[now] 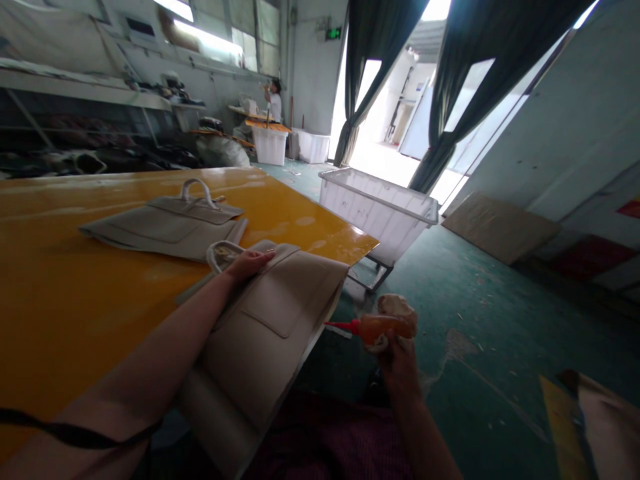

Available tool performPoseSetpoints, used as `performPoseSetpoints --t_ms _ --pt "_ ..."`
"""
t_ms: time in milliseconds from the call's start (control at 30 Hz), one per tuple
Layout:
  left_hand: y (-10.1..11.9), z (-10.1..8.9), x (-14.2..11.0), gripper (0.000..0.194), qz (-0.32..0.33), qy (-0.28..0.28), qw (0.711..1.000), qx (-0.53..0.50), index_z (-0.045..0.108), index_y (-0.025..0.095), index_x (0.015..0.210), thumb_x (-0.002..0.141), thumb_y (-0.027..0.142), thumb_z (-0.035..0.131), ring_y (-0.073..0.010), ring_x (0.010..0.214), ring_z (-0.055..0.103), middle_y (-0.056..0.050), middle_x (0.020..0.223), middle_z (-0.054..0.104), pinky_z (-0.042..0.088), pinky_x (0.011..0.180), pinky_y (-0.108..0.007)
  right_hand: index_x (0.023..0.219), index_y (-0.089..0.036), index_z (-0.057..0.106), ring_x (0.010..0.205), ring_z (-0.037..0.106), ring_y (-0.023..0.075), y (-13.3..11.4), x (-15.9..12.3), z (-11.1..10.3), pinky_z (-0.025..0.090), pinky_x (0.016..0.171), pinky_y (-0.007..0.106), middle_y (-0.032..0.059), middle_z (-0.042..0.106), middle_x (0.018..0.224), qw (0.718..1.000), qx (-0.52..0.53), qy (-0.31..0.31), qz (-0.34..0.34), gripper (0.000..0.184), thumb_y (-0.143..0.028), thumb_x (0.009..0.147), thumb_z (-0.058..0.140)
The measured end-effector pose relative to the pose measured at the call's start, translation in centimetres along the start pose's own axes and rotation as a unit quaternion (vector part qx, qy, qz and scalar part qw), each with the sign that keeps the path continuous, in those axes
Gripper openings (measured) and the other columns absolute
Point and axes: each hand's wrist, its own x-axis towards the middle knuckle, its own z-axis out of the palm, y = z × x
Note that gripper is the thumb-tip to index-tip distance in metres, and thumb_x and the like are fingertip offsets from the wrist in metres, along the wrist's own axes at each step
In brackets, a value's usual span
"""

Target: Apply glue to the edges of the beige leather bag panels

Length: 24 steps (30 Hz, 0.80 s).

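Note:
A beige handbag lies tilted over the near edge of the yellow table, with a pale handle at its top. My left hand is closed on its top part, beside the handle. In my right hand is a squeeze bottle of amber liquid with a long red nozzle, held sideways with pale cloth around it. The nozzle tip points left, at or very close to the bag's right side edge; whether it touches I cannot tell. A second beige handbag lies flat farther back.
The yellow table spreads across the left. Beyond its right corner stands a white plastic bin on a metal frame. Dark tied curtains flank a bright doorway. Far back, a person is near a work table. A brown board leans at right.

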Motion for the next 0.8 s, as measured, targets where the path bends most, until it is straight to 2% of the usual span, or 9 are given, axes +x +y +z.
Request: performPoseSetpoints --t_ms 133,367,567,800 --pt "-0.2 0.0 0.2 0.053 0.004 0.005 1.0 -0.016 0.036 0.02 0.047 0.067 0.06 0.065 -0.0052 0.04 0.025 0.005 0.043 0.031 0.019 0.042 -0.023 0.115 -0.022 0.062 0.084 0.063 0.0151 0.5 -0.7 -0.5 0.055 0.064 0.023 0.0012 0.067 0.105 1.0 -0.023 0.011 0.012 0.061 -0.04 0.062 0.086" --pt "-0.1 0.2 0.1 0.05 -0.009 0.014 1.0 -0.017 0.037 0.019 0.046 0.076 0.048 0.063 -0.0055 0.039 0.027 0.004 0.042 0.034 0.021 0.042 -0.023 0.108 -0.022 0.065 0.09 0.064 0.0174 1.0 -3.0 -0.8 0.056 0.073 0.027 0.003 0.068 0.105 0.999 -0.025 -0.012 0.02 0.05 -0.038 0.064 0.085" --pt "-0.3 0.0 0.1 0.05 -0.012 0.015 1.0 -0.011 0.04 0.018 0.049 0.08 0.049 0.062 -0.0065 0.038 0.03 0.004 0.042 0.036 0.022 0.042 -0.024 0.108 -0.021 0.066 0.09 0.064 0.0205 1.1 -4.8 -0.8 0.056 0.075 0.032 0.0059 0.067 0.104 0.999 -0.037 -0.013 0.026 0.049 -0.042 0.067 0.082" --pt "-0.1 0.0 0.0 0.048 0.0 0.021 1.0 0.008 0.041 0.018 0.049 0.083 0.046 0.062 -0.0063 0.038 0.03 0.004 0.042 0.036 0.022 0.042 -0.024 0.091 -0.018 0.069 0.084 0.062 0.0196 0.1 -7.1 0.0 0.056 0.075 0.034 0.0059 0.068 0.092 0.997 -0.08 -0.006 0.02 0.045 -0.044 0.059 0.086"
